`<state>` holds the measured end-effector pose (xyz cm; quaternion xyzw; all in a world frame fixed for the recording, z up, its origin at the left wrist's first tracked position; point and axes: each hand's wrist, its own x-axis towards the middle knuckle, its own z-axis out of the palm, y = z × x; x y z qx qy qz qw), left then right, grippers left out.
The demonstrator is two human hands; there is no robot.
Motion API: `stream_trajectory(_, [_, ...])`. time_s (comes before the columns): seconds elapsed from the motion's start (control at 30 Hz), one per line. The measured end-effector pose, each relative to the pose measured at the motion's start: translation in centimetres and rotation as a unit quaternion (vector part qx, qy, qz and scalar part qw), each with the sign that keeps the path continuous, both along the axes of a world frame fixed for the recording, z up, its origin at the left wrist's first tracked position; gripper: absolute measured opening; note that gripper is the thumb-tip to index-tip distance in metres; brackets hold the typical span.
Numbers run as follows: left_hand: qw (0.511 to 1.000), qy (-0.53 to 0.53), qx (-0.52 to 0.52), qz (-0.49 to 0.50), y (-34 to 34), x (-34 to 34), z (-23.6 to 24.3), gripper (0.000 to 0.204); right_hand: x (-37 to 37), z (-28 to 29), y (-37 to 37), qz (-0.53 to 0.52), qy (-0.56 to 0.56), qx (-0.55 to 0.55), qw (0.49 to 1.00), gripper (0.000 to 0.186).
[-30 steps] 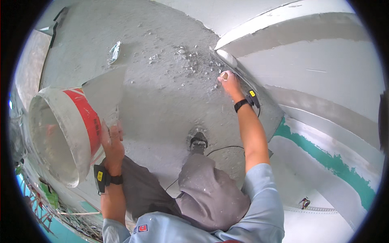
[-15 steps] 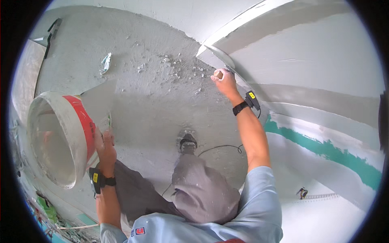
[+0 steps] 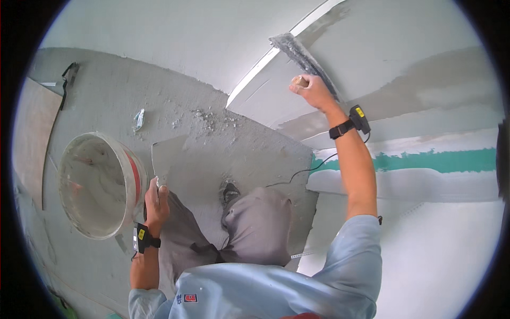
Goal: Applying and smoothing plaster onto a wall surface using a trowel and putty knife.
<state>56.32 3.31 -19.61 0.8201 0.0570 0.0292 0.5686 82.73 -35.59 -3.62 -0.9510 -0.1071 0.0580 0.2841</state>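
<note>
My right hand [image 3: 315, 93] is closed around the wooden handle of a plastering trowel [image 3: 304, 56]. Its long blade, grey with wet plaster, is against the white wall panel [image 3: 393, 69], across the pale edge strip [image 3: 276, 50]. A darker damp-looking patch [image 3: 419, 80] spreads over the panel beside it. In my left hand [image 3: 155, 206], held low beside my leg, is a wide putty knife [image 3: 167, 155], blade pointing away from me. Left of that hand stands a white bucket [image 3: 129, 167] with a red band, smeared inside with pale plaster.
Plaster crumbs [image 3: 210, 119] and a small crumpled wrapper [image 3: 139, 119] lie on the grey floor. At far left is a flat board [image 3: 37, 138] with a black-handled tool [image 3: 68, 80] near it. A thin black cable [image 3: 300, 174] runs by my foot; a green strip [image 3: 441, 160] crosses the wall.
My right hand has raised the trowel from the panel's lower corner, farther up along its edge. The view has shifted, and the left hand's putty knife now stands apart from the bucket.
</note>
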Motion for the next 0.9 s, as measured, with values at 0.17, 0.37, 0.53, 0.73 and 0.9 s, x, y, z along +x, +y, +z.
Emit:
stream_trajectory(0.17, [0.999,0.013,-0.036,-0.019,0.0,0.1,1.9,0.037,0.0,8.6,-0.3,-0.014,0.036,0.023,0.999,0.034])
stream_trajectory(0.37, [0.999,-0.041,-0.009,-0.022,-0.9,0.5,3.8,0.038,1.2,15.6,-2.8,-0.006,0.039,0.043,0.998,0.036])
stream_trajectory(0.53, [0.998,-0.055,-0.019,-0.039,-0.7,0.6,4.1,0.04,0.8,21.5,-3.1,-0.003,0.008,0.084,0.996,0.037])
stream_trajectory(0.73, [0.993,-0.057,-0.071,-0.081,-2.3,2.2,7.5,0.034,-5.0,29.1,-1.8,-0.012,-0.181,0.126,0.975,0.039])
stream_trajectory(0.9, [0.969,0.005,-0.216,-0.123,-3.7,4.5,13.3,0.024,-12.6,26.9,0.9,-0.16,-0.476,0.03,0.864,0.033])
